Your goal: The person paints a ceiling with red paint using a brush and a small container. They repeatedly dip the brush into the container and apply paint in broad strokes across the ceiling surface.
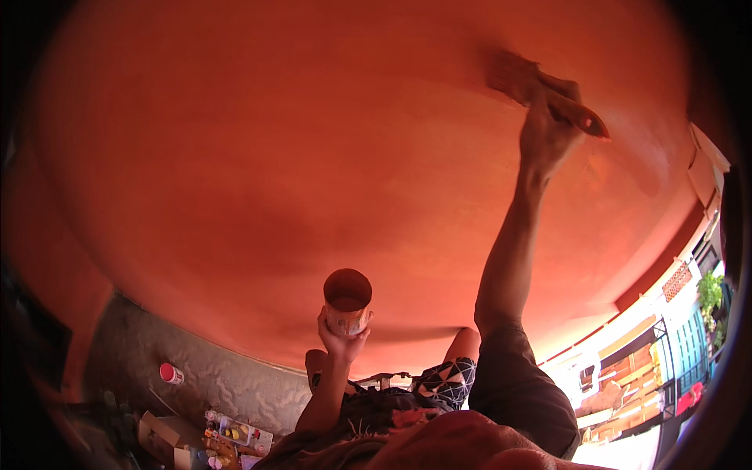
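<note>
Raised to the upper right, my right hand is closed around a wide paintbrush. The bristles lie against the orange-red wall, and the handle's pointed end sticks out past my fingers to the right. Low in the middle, my left hand grips a paint can from below and the side. The can's round mouth faces up, and its inside looks reddish and dark; how much paint it holds I cannot tell. A damp-looking sheen shows on the wall right of the brush.
On the grey floor at lower left stands a small tub with red in it. Below it are an open cardboard box and a tray of small items. Stacked wooden pieces and a blue gate show at right.
</note>
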Demonstrator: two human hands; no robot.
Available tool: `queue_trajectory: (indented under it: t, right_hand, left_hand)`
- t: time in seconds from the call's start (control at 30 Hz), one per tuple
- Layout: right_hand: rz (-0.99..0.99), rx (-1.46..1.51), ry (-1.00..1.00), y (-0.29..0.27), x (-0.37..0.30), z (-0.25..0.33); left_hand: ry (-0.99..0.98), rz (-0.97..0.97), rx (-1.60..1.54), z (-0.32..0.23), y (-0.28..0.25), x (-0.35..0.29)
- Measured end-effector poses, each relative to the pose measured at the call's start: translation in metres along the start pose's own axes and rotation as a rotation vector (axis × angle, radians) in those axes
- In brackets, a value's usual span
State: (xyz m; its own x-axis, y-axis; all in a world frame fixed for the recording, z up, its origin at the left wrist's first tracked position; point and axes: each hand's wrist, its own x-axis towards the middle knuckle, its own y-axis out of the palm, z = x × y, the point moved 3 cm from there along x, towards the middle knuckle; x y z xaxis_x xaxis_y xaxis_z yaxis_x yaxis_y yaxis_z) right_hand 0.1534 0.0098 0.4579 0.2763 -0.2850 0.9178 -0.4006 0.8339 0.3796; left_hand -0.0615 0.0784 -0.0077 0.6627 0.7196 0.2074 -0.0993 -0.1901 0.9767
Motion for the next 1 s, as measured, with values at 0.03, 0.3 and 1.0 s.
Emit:
queue_trajectory:
  t: [0.03, 0.3, 1.0]
  right_hand:
    - [-0.025, -0.16, 0.027, -0.017, 0.004, -0.001]
    - [0.034, -0.678, -0.262, 0.013, -0.031, 0.017]
    - [0.052, 0.398, 0.338, -0.17, 0.071, -0.116]
  left_hand:
    - [-0.007, 0.006, -0.01, 0.002, 0.001, -0.001]
    - [-0.043, -0.041, 0.005, 0.015, -0.02, 0.006]
    - [-0.345, 0.085, 0.011, 0.082, 0.015, 0.042]
